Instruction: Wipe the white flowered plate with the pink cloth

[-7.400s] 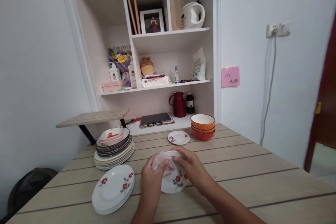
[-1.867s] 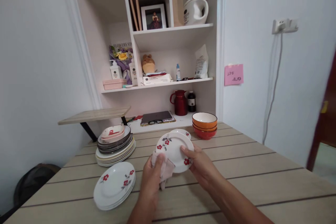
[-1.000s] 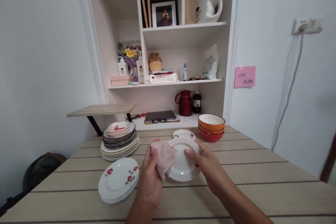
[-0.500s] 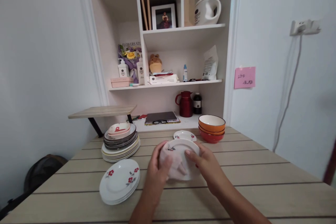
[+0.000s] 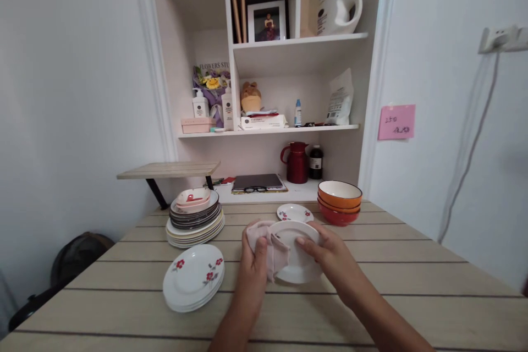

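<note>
A white plate (image 5: 300, 268) is held up above the table between my two hands. My right hand (image 5: 330, 253) grips its right rim, thumb on the upper face. A pale pink cloth (image 5: 275, 256) lies over the plate's left side, and my left hand (image 5: 253, 258) is closed on it with the thumb on top. The cloth covers part of the plate's face. Just beyond is a small flowered plate (image 5: 293, 211) on the table. To the left sits a stack of white plates with red flowers (image 5: 193, 275).
At the back left, a taller stack of plates (image 5: 196, 231) carries small pink-rimmed dishes (image 5: 193, 198). Orange and red bowls (image 5: 340, 198) are stacked at the back right. A low wooden stand (image 5: 169, 170), a red jug (image 5: 297, 162) and a dark laptop (image 5: 258, 181) are behind.
The cloth has shifted and bunched on the plate's left side, with my left thumb now higher on it. My right hand keeps its hold. The camera view has turned slightly left.
</note>
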Available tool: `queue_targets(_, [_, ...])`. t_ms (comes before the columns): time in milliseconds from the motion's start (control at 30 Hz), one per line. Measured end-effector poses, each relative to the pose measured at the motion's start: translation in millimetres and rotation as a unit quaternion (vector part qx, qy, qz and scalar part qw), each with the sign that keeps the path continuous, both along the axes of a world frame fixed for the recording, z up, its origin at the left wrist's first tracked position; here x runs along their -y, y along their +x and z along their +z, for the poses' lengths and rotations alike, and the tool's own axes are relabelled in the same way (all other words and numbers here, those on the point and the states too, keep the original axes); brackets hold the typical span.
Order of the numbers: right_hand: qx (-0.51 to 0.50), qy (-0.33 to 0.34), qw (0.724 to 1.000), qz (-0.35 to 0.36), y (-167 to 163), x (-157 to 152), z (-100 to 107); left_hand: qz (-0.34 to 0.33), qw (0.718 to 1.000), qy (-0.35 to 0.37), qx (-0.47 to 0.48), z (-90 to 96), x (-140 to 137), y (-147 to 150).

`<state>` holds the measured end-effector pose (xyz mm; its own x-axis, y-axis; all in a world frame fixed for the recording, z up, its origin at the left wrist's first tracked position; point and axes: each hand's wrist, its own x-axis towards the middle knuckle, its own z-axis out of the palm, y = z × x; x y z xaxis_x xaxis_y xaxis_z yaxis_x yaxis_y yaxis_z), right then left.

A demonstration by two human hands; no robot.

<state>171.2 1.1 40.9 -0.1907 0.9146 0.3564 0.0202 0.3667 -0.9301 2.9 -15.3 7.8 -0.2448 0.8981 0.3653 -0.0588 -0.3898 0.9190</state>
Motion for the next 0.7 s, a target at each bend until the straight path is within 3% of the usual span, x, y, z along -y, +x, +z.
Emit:
queue_targets(167, [0.041, 0.022, 0.999, 0.016, -6.3, 6.8, -2.0, 0.193, 0.979, -0.005, -0.058, -11.2, -16.8, -14.2])
queue_targets(233, [0.047, 0.032, 0.998, 0.024, -8.7, 10.3, -0.9, 0.233, 0.97, 0.009, -0.068, -10.5, -18.2, -19.3])
queue_targets(300, [0.048, 0.027, 0.998, 0.028, -9.6, 11.7, 0.6, 0.166, 0.984, 0.009, -0.059, -6.0, -13.9, -19.2])
queue_targets(367, [0.041, 0.019, 0.999, 0.022, -9.0, 11.0, 1.7, 0.048, 0.998, -0.009, -0.025, 0.4, -5.8, -13.9])
queue_targets(467, [0.01, -0.006, 1.0, 0.004, -7.3, 8.4, 2.5, -0.048, 0.995, -0.021, 0.089, 9.6, 5.8, -3.1])
queue_targets(567, [-0.036, -0.052, 0.998, -0.004, -7.5, 7.8, 2.8, -0.07, 0.978, -0.022, 0.197, 14.9, 9.4, 2.1])
queue_targets(700, [-0.064, -0.079, 0.995, -0.006, -9.5, 9.4, 3.6, -0.031, 0.973, -0.024, 0.228, 15.4, 4.2, -0.5])
